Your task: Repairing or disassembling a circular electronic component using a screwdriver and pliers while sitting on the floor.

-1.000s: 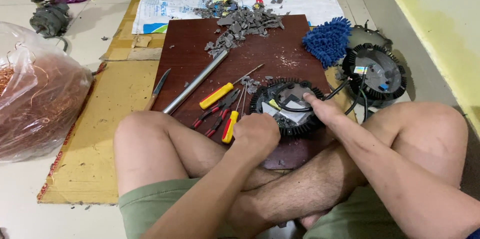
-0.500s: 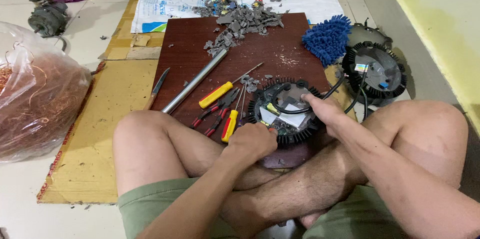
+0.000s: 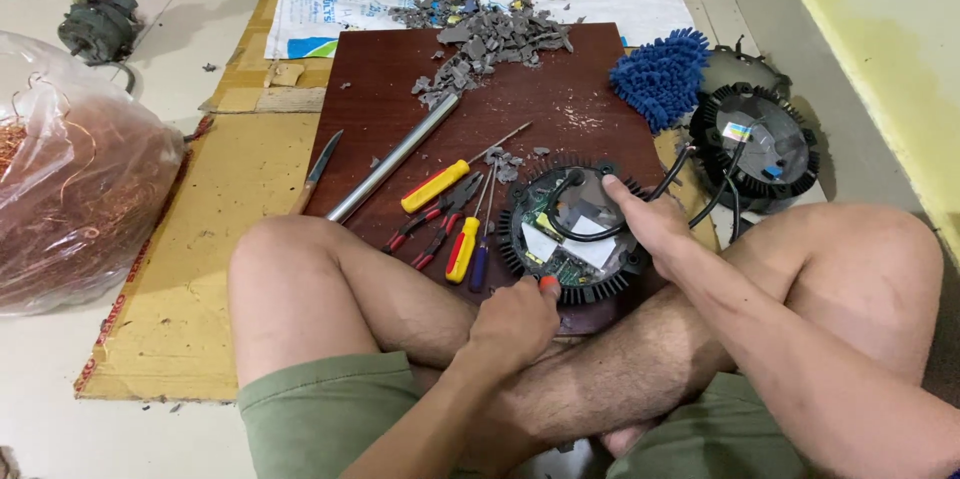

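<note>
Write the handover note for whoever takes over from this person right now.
Left hand: closed on an orange-tipped tool handle at the near rim of the round finned unit.
Right hand: steadies that unit from its right side, on the brown board.
Done: unit's inside is exposed, circuit board and black cable showing.
Left: a second finned unit lies to the right.
Spare screwdrivers and pliers lie left of the unit.
</note>
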